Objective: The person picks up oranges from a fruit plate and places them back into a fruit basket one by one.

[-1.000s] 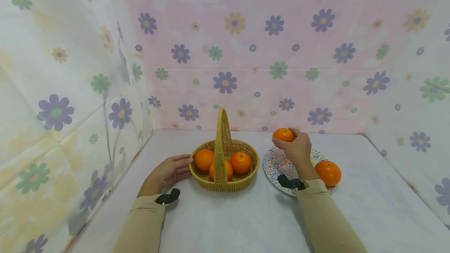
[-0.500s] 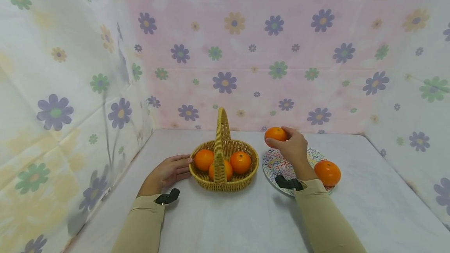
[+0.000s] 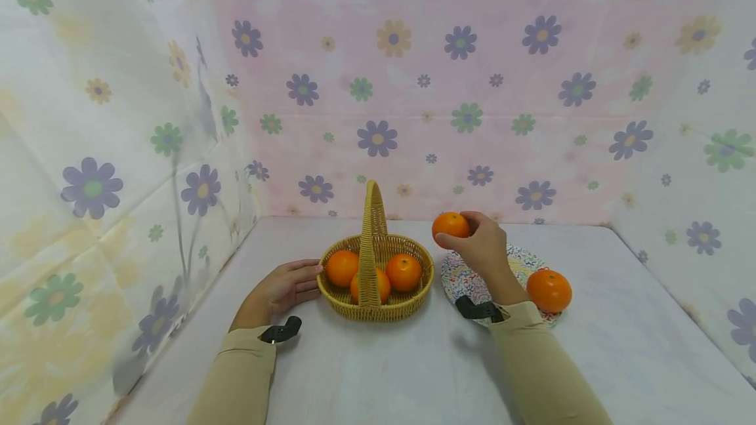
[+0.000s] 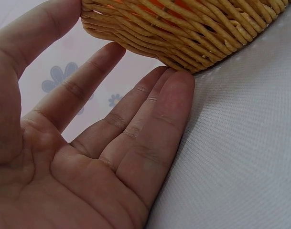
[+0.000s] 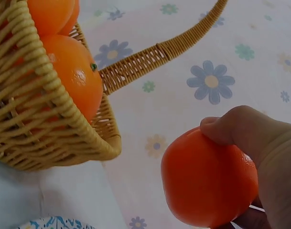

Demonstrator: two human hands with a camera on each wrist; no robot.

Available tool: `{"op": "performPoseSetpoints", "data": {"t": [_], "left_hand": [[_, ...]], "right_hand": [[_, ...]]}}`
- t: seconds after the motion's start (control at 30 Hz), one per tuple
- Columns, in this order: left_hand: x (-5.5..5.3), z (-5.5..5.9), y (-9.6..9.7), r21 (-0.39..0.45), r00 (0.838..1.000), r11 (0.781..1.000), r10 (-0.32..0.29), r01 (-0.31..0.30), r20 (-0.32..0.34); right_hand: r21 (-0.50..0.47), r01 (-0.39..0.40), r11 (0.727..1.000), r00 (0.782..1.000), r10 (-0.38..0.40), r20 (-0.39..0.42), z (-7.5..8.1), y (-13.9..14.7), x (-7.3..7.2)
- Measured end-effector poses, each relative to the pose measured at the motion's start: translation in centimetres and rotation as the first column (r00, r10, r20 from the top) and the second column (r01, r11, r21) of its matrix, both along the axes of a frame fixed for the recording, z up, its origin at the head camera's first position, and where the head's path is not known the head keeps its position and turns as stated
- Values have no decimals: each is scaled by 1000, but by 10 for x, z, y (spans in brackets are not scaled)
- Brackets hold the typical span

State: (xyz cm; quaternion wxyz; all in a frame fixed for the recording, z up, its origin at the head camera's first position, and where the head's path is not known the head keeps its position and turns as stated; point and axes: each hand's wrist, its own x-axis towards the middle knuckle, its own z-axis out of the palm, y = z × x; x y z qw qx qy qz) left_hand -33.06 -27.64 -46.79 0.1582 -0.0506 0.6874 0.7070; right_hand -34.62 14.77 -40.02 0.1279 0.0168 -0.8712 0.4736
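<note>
My right hand [image 3: 487,248] holds an orange [image 3: 451,231] between thumb and fingers, raised at the back left of the plate. In the right wrist view the held orange [image 5: 207,181] looks smooth and glossy, to the right of the basket's rim. A yellow wicker basket [image 3: 378,313] with a tall arched handle [image 3: 371,241] contains 3 oranges, one partly hidden behind the handle. My left hand [image 3: 289,285] touches the basket's left side with extended fingers. In the left wrist view, fingertips [image 4: 178,88] meet the lower edge of the wicker basket [image 4: 193,38].
Right of the basket lies a round plate [image 3: 457,281] with a multicoloured pattern, partly covered by my right forearm. Another orange [image 3: 549,291] sits on its right side. A white cloth covers the table [image 3: 378,372], and flowered fabric [image 3: 425,103] stands behind and at both sides.
My right hand has carried the orange leftward from above the plate toward the basket. My left hand and the basket have stayed in place.
</note>
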Motion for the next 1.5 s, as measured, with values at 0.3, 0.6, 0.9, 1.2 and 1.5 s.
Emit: {"op": "performPoseSetpoints", "data": {"t": [0.3, 0.6, 0.9, 1.2, 1.5], "left_hand": [[0, 1, 1, 6, 1000, 1000, -12, 12, -2], [0, 1, 2, 2, 1000, 1000, -13, 13, 1], [-1, 0, 2, 1, 1000, 1000, -25, 25, -9], [-2, 0, 1, 9, 999, 999, -32, 32, -14], [0, 0, -2, 13, 999, 999, -36, 36, -11]], "right_hand": [[6, -51, 999, 998, 51, -45, 4, -12, 6], [27, -114, 993, 989, 116, -92, 8, -24, 12], [47, -219, 975, 966, 223, -132, 5, -38, 16], [68, -264, 962, 948, 272, -166, -1, -58, 17], [107, -297, 949, 929, 313, -197, -2, -87, 10]]}}
